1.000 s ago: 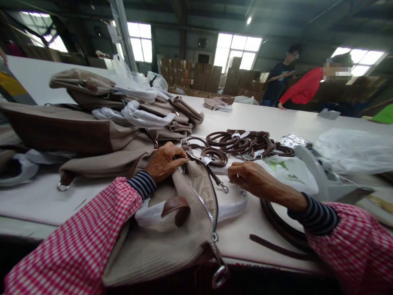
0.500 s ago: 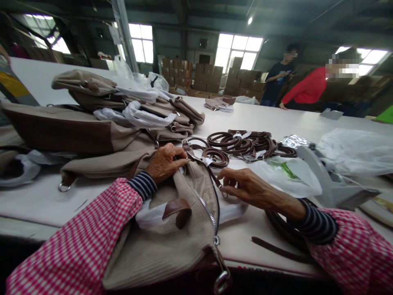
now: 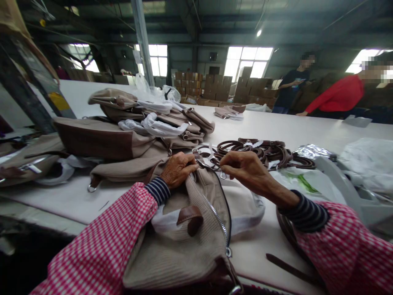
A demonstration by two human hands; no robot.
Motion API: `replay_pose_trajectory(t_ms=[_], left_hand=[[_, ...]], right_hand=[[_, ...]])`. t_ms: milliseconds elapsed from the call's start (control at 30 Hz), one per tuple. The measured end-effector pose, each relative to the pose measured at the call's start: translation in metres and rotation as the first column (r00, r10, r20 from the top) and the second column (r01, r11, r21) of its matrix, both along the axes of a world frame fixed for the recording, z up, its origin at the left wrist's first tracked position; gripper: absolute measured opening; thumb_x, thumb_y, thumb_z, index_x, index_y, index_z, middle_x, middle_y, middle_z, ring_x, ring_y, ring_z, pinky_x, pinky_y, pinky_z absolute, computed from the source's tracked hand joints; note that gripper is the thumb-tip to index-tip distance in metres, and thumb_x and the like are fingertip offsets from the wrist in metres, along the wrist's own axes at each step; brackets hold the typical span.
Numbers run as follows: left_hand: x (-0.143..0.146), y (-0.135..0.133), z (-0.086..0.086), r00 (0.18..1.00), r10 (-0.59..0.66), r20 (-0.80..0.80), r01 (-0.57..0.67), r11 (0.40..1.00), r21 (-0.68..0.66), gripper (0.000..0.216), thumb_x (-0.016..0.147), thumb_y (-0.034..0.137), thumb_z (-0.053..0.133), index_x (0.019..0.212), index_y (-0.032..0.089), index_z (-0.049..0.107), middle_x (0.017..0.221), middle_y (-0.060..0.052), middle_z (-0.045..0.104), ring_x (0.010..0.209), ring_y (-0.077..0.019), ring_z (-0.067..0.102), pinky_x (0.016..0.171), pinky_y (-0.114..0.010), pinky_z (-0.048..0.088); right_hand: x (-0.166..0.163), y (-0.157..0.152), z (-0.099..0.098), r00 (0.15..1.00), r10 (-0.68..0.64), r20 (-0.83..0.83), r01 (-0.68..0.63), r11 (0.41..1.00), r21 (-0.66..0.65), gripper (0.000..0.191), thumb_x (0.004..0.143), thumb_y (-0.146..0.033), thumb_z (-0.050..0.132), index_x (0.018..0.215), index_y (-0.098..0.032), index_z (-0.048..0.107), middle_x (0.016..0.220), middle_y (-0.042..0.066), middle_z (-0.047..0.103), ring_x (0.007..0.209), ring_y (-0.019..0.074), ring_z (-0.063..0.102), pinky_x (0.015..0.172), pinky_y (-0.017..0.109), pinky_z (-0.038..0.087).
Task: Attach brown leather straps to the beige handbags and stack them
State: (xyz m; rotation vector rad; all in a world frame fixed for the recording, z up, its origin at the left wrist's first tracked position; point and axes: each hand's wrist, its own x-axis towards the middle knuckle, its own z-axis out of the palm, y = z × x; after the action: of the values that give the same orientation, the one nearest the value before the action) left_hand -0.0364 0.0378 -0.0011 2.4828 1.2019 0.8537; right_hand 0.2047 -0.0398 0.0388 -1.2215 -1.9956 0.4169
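Note:
A beige corduroy handbag (image 3: 172, 254) with brown trim lies before me, its long metal zipper (image 3: 216, 217) open along the top. My left hand (image 3: 179, 169) is closed on the bag's far corner, near the zipper's end. A handle wrapped in white (image 3: 166, 221) ends in a brown leather tab (image 3: 190, 219) on the near side. Just right of that far corner, my right hand (image 3: 253, 174) pinches the end of a brown strap. A silver metal clasp (image 3: 224, 175) shows below its fingertips; the fingers partly hide the strap.
More beige bags (image 3: 104, 137) are piled at the left. Coiled brown straps (image 3: 260, 149) lie beyond my right hand, with a grey tape dispenser (image 3: 346, 184) and clear plastic (image 3: 368, 159) at the right. Two people stand across the table, one in a red top (image 3: 340, 98).
My right hand has lifted slightly and turned, its fingertips now pinched together near the bag's far corner. My left hand keeps its hold on the bag. The whole view has shifted left.

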Motion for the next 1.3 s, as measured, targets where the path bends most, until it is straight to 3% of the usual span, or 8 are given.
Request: replay_pose_trajectory(t_ms=[100,200,367,700,1000,1167,1300], left_hand=[[0.0,0.001,-0.001,1.0,0.007,-0.009,-0.007,1.0,-0.007,0.019,0.093,0.032,0.059,0.08,0.02,0.065,0.081,-0.002,0.063,0.086,-0.0216,0.06,0.077,-0.033,0.043],[0.0,0.002,-0.003,1.0,-0.003,-0.009,0.003,1.0,-0.016,0.021,0.096,0.032,0.057,0.081,0.02,0.064,0.083,-0.002,0.063,0.087,-0.0214,0.06,0.078,-0.033,0.043],[0.001,0.002,-0.004,1.0,0.003,-0.007,-0.004,1.0,-0.029,0.021,0.098,0.03,0.055,0.081,0.02,0.062,0.082,-0.002,0.06,0.088,-0.0216,0.059,0.079,-0.033,0.043],[0.003,-0.002,0.002,0.998,0.039,-0.047,-0.041,0.998,-0.049,0.02,0.098,0.029,0.056,0.083,0.019,0.065,0.082,-0.003,0.057,0.085,-0.0216,0.059,0.077,-0.032,0.042],[0.002,0.001,0.001,1.0,0.025,-0.002,-0.025,0.996,-0.089,0.021,0.098,0.026,0.057,0.08,0.018,0.063,0.081,-0.002,0.057,0.085,-0.0206,0.058,0.075,-0.032,0.038],[0.001,0.002,0.001,1.0,0.006,0.02,-0.004,0.995,-0.097,0.022,0.097,0.024,0.057,0.077,0.018,0.061,0.079,-0.001,0.057,0.084,-0.0201,0.057,0.074,-0.032,0.037],[0.001,0.003,-0.001,1.0,-0.005,0.031,0.007,0.996,-0.089,0.02,0.096,0.024,0.059,0.077,0.018,0.062,0.079,-0.001,0.056,0.084,-0.02,0.056,0.074,-0.031,0.037]], right_hand=[[-0.03,0.015,0.005,0.984,0.03,0.174,-0.027,0.999,-0.02,0.011,0.082,-0.01,0.063,0.079,-0.015,0.073,0.07,0.001,0.066,0.065,0.0129,0.056,0.063,0.024,0.037],[-0.052,0.022,0.001,0.918,-0.003,0.396,0.025,0.998,-0.051,0.012,0.084,-0.01,0.063,0.08,-0.015,0.074,0.074,0.003,0.069,0.068,0.0136,0.057,0.065,0.025,0.034],[-0.054,0.029,0.0,0.805,-0.099,0.585,0.119,0.993,0.004,0.016,0.09,-0.019,0.062,0.08,-0.017,0.075,0.073,0.005,0.068,0.068,0.0158,0.055,0.063,0.028,0.029],[-0.062,0.045,0.012,0.732,-0.045,0.68,0.109,0.993,-0.051,0.013,0.086,-0.022,0.063,0.08,-0.018,0.073,0.073,0.005,0.064,0.063,0.015,0.05,0.06,0.029,0.027],[-0.064,0.051,0.01,0.694,-0.02,0.72,0.116,0.99,-0.084,0.014,0.085,-0.025,0.06,0.084,-0.017,0.072,0.077,0.004,0.064,0.063,0.0131,0.049,0.058,0.027,0.025],[-0.063,0.054,0.015,0.72,0.041,0.693,0.097,0.982,-0.16,0.013,0.083,-0.025,0.063,0.075,-0.015,0.067,0.07,0.002,0.057,0.061,0.0119,0.044,0.057,0.026,0.027],[-0.064,0.057,0.021,0.79,0.103,0.605,0.082,0.96,-0.27,0.01,0.077,-0.017,0.066,0.068,-0.015,0.062,0.061,-0.003,0.046,0.058,0.01,0.038,0.055,0.026,0.026]])
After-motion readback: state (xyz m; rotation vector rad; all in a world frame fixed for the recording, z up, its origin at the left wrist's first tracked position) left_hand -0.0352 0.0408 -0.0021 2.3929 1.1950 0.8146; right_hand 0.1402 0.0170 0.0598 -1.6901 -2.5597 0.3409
